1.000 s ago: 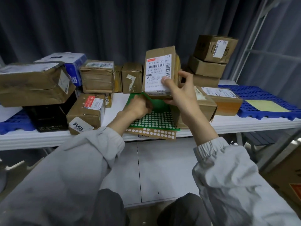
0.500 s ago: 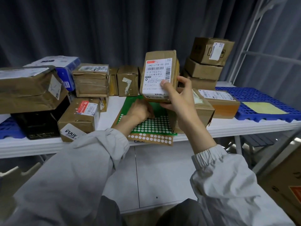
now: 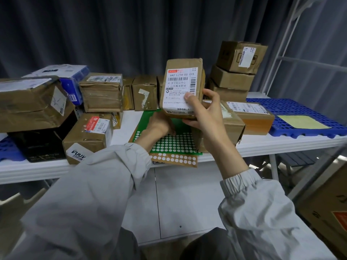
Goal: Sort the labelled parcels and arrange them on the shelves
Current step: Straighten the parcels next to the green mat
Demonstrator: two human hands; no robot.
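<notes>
A right hand (image 3: 203,113) is gripping a labelled parcel (image 3: 183,89) upright above the table's (image 3: 262,145) front edge. The left hand (image 3: 161,124) is resting on a green sticker sheet (image 3: 174,143), its grip hidden, with boxes (image 3: 101,91) crowding the rear edge.

dark grey curtain (image 3: 112,30) behind, green dot-sticker sheet (image 3: 174,145) overlapping brown dot-sticker sheet (image 3: 174,159), yellow sheet (image 3: 302,121) on blue perforated tray (image 3: 300,107)

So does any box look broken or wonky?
Yes. The small upright box at the back has a torn, peeling label. The top box of the stack on the right sits crooked. The held parcel looks fine.
</notes>
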